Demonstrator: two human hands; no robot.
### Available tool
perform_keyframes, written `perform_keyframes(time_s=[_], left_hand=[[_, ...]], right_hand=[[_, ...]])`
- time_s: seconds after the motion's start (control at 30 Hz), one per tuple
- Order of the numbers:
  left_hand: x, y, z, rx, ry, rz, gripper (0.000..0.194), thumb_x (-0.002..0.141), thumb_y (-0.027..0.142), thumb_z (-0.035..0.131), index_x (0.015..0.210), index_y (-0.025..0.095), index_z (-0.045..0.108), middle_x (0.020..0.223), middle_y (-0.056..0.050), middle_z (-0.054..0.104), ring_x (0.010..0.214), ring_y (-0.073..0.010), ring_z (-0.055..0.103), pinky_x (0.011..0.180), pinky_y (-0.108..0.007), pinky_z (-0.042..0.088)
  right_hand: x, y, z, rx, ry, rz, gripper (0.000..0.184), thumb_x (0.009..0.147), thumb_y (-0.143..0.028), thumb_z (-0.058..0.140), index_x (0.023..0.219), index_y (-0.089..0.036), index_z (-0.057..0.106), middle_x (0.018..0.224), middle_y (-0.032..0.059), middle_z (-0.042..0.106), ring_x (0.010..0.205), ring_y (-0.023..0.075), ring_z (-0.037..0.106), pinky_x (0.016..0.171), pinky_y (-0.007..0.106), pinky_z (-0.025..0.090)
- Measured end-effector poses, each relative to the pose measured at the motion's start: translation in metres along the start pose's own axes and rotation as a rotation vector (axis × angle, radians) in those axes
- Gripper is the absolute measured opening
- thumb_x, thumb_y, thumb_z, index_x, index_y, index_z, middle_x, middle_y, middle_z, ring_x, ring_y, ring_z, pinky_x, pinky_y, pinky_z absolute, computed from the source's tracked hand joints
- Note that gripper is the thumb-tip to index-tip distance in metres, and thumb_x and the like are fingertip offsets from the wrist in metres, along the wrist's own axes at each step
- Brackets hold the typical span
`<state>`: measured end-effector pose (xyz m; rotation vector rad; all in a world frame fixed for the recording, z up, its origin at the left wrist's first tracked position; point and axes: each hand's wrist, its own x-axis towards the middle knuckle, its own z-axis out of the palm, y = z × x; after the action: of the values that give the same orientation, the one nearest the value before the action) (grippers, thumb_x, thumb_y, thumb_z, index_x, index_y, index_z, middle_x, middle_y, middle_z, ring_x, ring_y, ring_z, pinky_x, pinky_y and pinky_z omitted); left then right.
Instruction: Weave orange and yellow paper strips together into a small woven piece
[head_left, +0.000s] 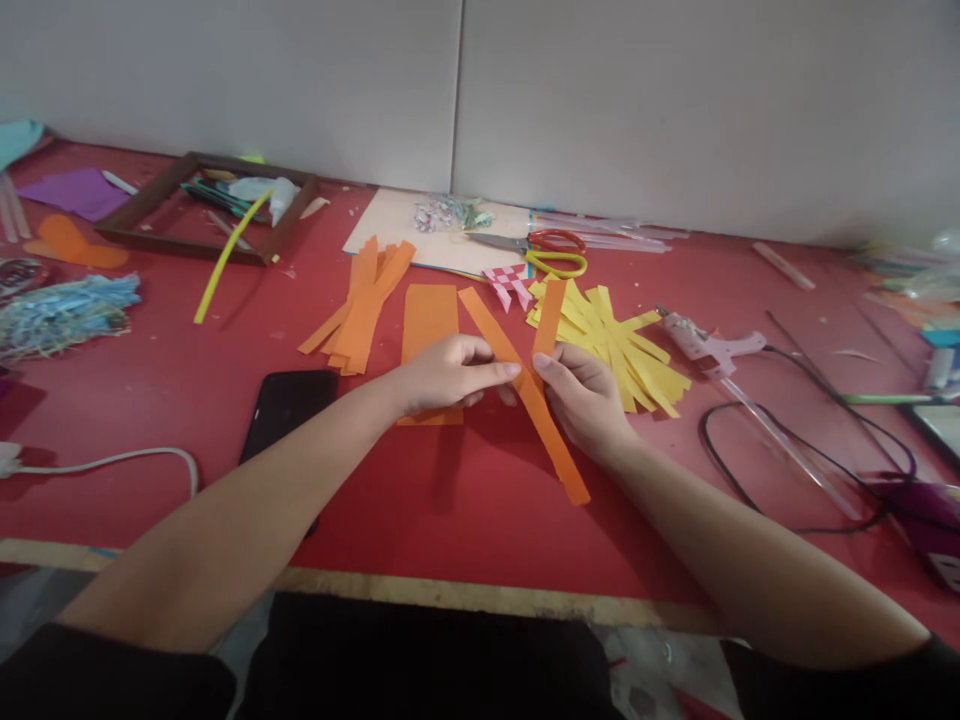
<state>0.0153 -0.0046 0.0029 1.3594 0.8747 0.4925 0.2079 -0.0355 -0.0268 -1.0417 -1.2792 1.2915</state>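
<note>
My left hand pinches a long orange paper strip that slants from upper left to lower right. Between the thumb and fingers of my right hand is a second orange strip, standing more upright, and the two cross near my fingertips. Under my left hand lies a wider orange paper piece. A pile of orange strips rests to its left. Yellow paper strips fan out just beyond my right hand. Near them sits a small pink-and-white woven paper fish.
Scissors with red and yellow handles lie at the back. A glue gun with a black cord is on the right. A black phone lies by my left forearm. A brown frame stands back left on the red table.
</note>
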Motion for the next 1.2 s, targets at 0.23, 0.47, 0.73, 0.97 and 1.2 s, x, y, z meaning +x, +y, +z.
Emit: perform_keyframes(time_s=[0.23,0.47,0.73,0.97,1.2], left_hand=[[-0.0028,0.0009,0.0026,0.015,-0.084,0.111,0.026,0.082,0.037,0.071,0.093,0.014,0.070,0.086,-0.006,0.072,0.069,-0.0106,0.061,0.062,-0.022,0.047],[0.0011,-0.0042,-0.0004,0.049,-0.105,0.229,0.021,0.087,0.034,0.065,0.090,0.013,0.068,0.085,-0.005,0.071,0.080,-0.0148,0.066,0.077,-0.027,0.051],[0.0018,-0.0029,-0.0004,0.058,-0.020,0.168,0.022,0.086,0.035,0.065,0.082,0.013,0.067,0.081,-0.005,0.071,0.070,-0.0121,0.063,0.067,-0.024,0.050],[0.0003,0.0009,0.0030,0.034,0.039,0.105,0.043,0.088,0.056,0.057,0.074,0.015,0.062,0.076,-0.004,0.069,0.050,-0.0059,0.045,0.048,-0.021,0.036],[-0.0030,0.0046,0.0031,0.083,-0.078,0.134,0.018,0.082,0.032,0.069,0.082,0.014,0.068,0.082,-0.004,0.072,0.071,-0.0112,0.060,0.067,-0.024,0.045]], right_hand=[[-0.0030,-0.0030,-0.0004,0.026,-0.114,0.033,0.028,0.089,-0.042,0.065,0.070,-0.021,0.063,0.063,0.0001,0.068,0.061,0.0157,0.064,0.065,0.032,0.053],[-0.0026,-0.0001,-0.0064,0.030,-0.223,0.022,0.021,0.087,-0.040,0.067,0.082,-0.021,0.073,0.074,0.0030,0.072,0.073,0.0197,0.068,0.072,0.035,0.055],[-0.0030,-0.0003,-0.0035,0.022,-0.166,0.030,0.021,0.088,-0.043,0.065,0.088,-0.024,0.075,0.081,0.0037,0.074,0.079,0.0208,0.069,0.078,0.036,0.056],[-0.0003,0.0022,-0.0025,-0.037,-0.118,-0.012,0.025,0.087,-0.047,0.066,0.081,-0.023,0.071,0.078,0.0022,0.072,0.073,0.0185,0.067,0.071,0.033,0.054],[-0.0012,-0.0007,-0.0027,0.045,-0.137,0.051,0.029,0.087,-0.048,0.065,0.073,-0.022,0.064,0.067,0.0013,0.070,0.067,0.0194,0.068,0.072,0.036,0.057]])
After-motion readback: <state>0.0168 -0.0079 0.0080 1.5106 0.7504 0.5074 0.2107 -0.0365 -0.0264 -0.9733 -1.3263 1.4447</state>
